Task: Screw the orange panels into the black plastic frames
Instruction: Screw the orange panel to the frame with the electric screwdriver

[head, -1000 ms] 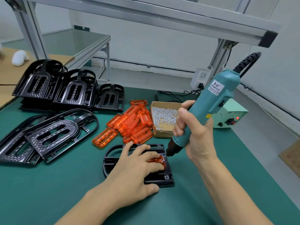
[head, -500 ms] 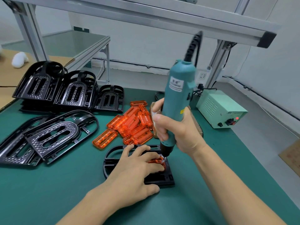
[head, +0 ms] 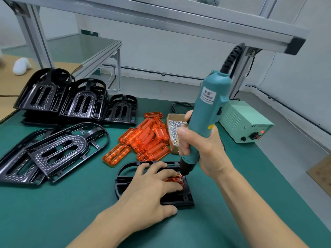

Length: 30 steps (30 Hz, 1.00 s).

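I've got the black plastic frame [head: 125,178] nearest me on the green mat [head: 53,212]. Just behind it, the orange panel heap [head: 148,138]; right of that heap, the cardboard screw box [head: 174,127]. Spare frames [head: 53,149] lie left.

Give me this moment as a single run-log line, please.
left hand presses orange panel into black frame | right hand holds screwdriver on panel
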Each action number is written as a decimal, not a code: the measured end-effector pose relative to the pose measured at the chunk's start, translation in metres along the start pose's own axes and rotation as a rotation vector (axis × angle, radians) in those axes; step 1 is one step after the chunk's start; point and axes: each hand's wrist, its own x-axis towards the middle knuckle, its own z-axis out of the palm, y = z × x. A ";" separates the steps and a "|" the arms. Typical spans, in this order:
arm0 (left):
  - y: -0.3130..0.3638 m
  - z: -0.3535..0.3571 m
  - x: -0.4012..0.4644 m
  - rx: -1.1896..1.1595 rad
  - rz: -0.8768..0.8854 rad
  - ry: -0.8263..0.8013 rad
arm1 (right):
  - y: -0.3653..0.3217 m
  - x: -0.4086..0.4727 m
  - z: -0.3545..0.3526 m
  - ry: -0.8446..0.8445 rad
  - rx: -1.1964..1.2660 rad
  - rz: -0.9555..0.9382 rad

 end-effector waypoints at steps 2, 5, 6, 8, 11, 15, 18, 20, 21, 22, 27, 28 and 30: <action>0.000 0.001 0.000 -0.001 -0.004 0.003 | -0.001 -0.001 -0.001 0.015 0.010 -0.007; 0.000 0.001 0.000 -0.009 -0.007 0.007 | 0.001 -0.002 0.000 0.030 -0.015 -0.023; 0.000 0.001 0.000 -0.009 -0.007 0.009 | 0.001 -0.003 0.001 0.027 -0.024 -0.023; -0.001 0.002 0.000 -0.012 -0.006 0.011 | 0.001 -0.004 0.001 0.000 -0.018 -0.011; -0.002 0.003 0.000 -0.022 -0.004 0.021 | 0.000 -0.006 0.001 -0.072 0.026 0.011; -0.003 0.003 0.002 -0.032 0.001 0.024 | -0.005 -0.007 0.003 -0.046 0.061 -0.016; -0.003 0.003 0.003 -0.045 0.001 0.017 | -0.021 0.000 -0.008 0.114 0.161 -0.088; -0.003 0.003 0.003 -0.048 -0.002 0.013 | -0.035 0.006 -0.020 0.222 0.225 -0.137; -0.003 0.002 0.002 -0.044 -0.005 0.009 | -0.042 0.007 -0.027 0.273 0.242 -0.159; -0.002 0.002 0.002 -0.040 -0.008 0.003 | -0.046 0.008 -0.032 0.328 0.252 -0.177; 0.004 -0.014 0.014 -0.159 0.001 0.047 | -0.041 -0.004 -0.044 0.571 0.270 -0.210; 0.003 -0.022 0.023 -0.213 -0.008 0.108 | -0.039 -0.007 -0.046 0.605 0.270 -0.214; -0.003 -0.038 0.049 -0.256 -0.055 0.268 | -0.034 -0.012 -0.048 0.657 0.269 -0.216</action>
